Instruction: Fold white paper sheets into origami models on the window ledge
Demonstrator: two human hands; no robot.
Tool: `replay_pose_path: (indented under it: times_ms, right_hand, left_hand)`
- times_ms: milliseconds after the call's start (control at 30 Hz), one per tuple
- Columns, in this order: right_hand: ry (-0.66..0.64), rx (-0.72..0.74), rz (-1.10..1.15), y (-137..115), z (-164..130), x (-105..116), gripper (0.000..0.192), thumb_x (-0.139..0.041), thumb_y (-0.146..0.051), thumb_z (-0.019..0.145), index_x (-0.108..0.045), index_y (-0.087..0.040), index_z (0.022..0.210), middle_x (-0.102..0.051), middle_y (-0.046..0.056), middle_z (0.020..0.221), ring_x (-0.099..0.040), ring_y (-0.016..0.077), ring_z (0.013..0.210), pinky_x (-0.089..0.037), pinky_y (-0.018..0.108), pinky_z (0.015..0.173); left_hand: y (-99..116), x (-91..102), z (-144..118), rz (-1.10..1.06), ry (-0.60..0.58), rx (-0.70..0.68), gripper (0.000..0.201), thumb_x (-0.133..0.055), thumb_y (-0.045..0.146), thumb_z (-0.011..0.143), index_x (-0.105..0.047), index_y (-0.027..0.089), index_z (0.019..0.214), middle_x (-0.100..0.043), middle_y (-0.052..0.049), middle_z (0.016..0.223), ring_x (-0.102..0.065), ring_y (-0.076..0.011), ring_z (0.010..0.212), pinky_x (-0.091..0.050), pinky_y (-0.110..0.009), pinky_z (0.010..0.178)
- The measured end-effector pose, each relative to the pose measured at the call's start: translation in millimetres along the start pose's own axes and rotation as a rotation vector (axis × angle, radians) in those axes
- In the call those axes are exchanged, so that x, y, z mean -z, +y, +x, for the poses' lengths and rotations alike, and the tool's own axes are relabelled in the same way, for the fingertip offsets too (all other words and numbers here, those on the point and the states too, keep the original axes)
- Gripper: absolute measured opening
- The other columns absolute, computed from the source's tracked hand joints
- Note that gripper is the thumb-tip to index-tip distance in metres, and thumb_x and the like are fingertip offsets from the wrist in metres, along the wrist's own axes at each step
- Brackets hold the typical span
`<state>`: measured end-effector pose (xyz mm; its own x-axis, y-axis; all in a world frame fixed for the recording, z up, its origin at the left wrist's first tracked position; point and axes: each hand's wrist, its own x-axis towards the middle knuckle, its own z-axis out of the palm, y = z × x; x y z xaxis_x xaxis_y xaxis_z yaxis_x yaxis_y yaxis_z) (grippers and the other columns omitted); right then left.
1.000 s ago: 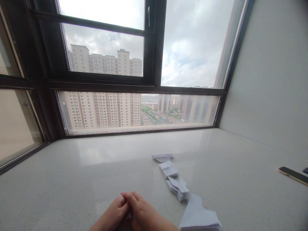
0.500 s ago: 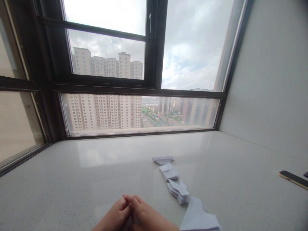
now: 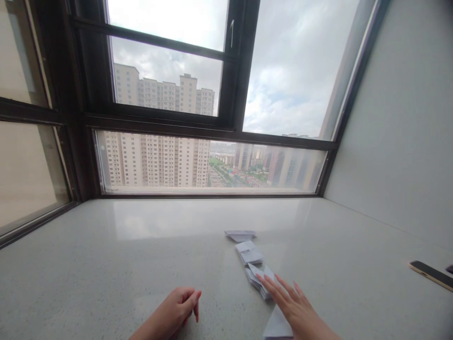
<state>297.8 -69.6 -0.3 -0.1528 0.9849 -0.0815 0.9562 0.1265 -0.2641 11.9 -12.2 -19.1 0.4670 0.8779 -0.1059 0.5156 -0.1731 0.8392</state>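
Stone sill (image 3: 106, 264) | left hand (image 3: 175, 311) curled | right hand (image 3: 295, 307) flat over folded papers (image 3: 261, 278)

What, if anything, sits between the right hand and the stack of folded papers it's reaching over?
Nothing visible. The right hand is spread, its fingertips already at the near edge of the folded paper stack. A white sheet lies under the palm. The left hand rests apart on the countertop.

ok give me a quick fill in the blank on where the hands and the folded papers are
1. The right hand reaches with fingers spread over a stack of folded ____ paper.
2. The left hand rests curled on the ____ countertop.
3. The phone lies near the ____ edge of the picture.

Missing words: white; speckled; right
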Motion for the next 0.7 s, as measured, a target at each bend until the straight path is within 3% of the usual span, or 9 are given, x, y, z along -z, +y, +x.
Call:
replay_pose_path:
  times_ms: [133,267,367,567,700]
  right_hand:
    - [0.063,-0.066,0.004,22,3,-12,0.098,-0.066,-0.048,0.048,-0.020,-0.027,0.131,-0.019,0.006,0.138,-0.012,0.0330,0.125,-0.010,0.051,0.099]
    - [-0.019,-0.033,0.066,19,22,-9,0.111,-0.064,-0.058,0.043,-0.011,-0.021,0.133,-0.015,0.012,0.139,-0.010,0.0345,0.125,-0.010,0.053,0.098]
    - [-0.052,0.064,0.092,10,42,-4,0.108,-0.062,-0.061,0.045,-0.011,-0.023,0.133,-0.014,0.011,0.139,-0.006,0.0318,0.126,-0.006,0.052,0.099]
    - [-0.122,0.280,0.135,-29,76,-9,0.096,-0.060,-0.058,0.053,-0.018,-0.023,0.132,-0.018,0.010,0.139,-0.007,0.0293,0.127,-0.004,0.046,0.101]
    - [-0.127,0.422,0.128,-72,93,-24,0.092,-0.062,-0.050,0.056,-0.017,-0.023,0.132,-0.019,0.010,0.139,-0.006,0.0297,0.127,-0.005,0.047,0.100]
  left_hand:
    - [1,-1.8,-1,0.006,0.000,0.024,0.063,-0.018,0.072,0.065,-0.048,0.017,0.055,-0.027,0.007,0.043,-0.027,-0.0089,0.039,-0.020,-0.020,0.040]
    - [2,-3.1,-2,0.028,0.037,-0.034,0.061,-0.020,0.068,0.068,-0.047,0.017,0.051,-0.027,0.006,0.045,-0.029,-0.0092,0.042,-0.022,-0.021,0.043]
    - [2,-2.8,0,0.048,0.038,-0.047,0.057,-0.021,0.063,0.072,-0.048,0.016,0.051,-0.027,0.006,0.045,-0.030,-0.0092,0.043,-0.023,-0.020,0.043]
    - [3,-4.1,-3,0.154,0.022,-0.061,0.049,-0.025,0.050,0.078,-0.047,0.016,0.050,-0.031,0.006,0.046,-0.035,-0.0093,0.049,-0.028,-0.019,0.049]
    - [14,-9.7,-10,0.171,-0.105,-0.153,0.050,-0.026,0.056,0.075,-0.045,0.017,0.050,-0.028,0.006,0.047,-0.030,-0.0084,0.046,-0.024,-0.020,0.044]
